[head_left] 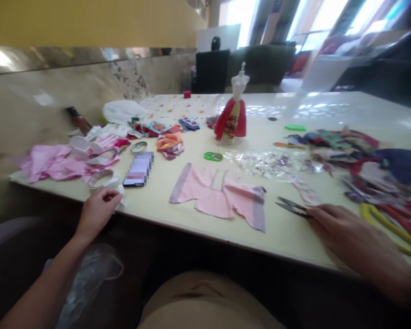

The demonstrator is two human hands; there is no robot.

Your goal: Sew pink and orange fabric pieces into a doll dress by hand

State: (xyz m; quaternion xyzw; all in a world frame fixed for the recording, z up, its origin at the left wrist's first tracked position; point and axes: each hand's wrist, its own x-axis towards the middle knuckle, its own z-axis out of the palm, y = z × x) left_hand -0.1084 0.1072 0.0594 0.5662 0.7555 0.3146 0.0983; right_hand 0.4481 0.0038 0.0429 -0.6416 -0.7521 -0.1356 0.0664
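My left hand (97,212) rests at the table's front edge, its fingers curled on a white fabric scrap (120,199). A clear tape roll (100,178) lies just beyond it. My right hand (342,233) is at the right, with its fingers over the handle end of black thread snips (292,206). A flat pink fabric piece with grey-mauve edges (217,196) lies on the pale table (277,244) between my hands. A phone with a blurred screen (138,169) lies near my left hand.
A doll-sized dress form in a red and gold dress (232,114) stands mid-table. Pink cloth (51,163) heaps at the left, colourful scraps (356,160) at the right. A sequin bag (267,165) and yellow-red strips (390,228) lie nearby. A plastic bag (89,278) hangs below the edge.
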